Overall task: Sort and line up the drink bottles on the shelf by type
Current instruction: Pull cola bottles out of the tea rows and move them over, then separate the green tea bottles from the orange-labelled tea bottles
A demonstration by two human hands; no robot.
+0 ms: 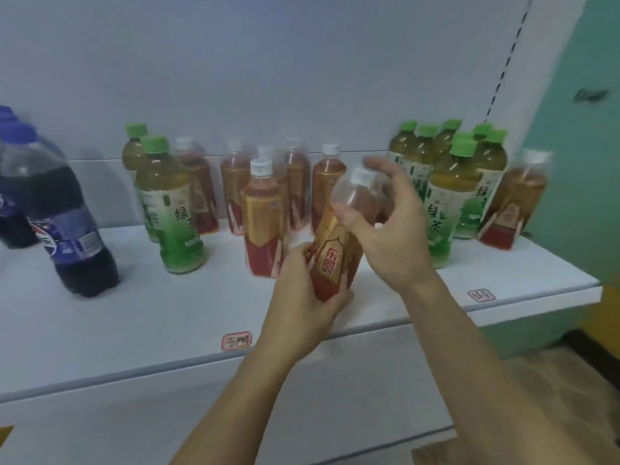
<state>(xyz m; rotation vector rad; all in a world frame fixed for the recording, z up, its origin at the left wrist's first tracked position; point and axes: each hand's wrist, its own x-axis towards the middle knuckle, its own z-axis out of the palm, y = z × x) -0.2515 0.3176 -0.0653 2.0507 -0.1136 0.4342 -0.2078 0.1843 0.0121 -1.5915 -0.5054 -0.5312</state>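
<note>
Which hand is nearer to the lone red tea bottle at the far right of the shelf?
Right. The right hand is left of that red tea bottle; the left hand is lower and farther left.

The held red-label bottle (339, 250) is partly covered: the left hand (303, 297) hides its base, the right hand (385, 223) its shoulder. Rear red-label bottles (295, 182) are motion-blurred and overlap. The cola bottles (20, 182) are cropped by the left edge. Shelf tag (237, 341) text is illegible.
</note>
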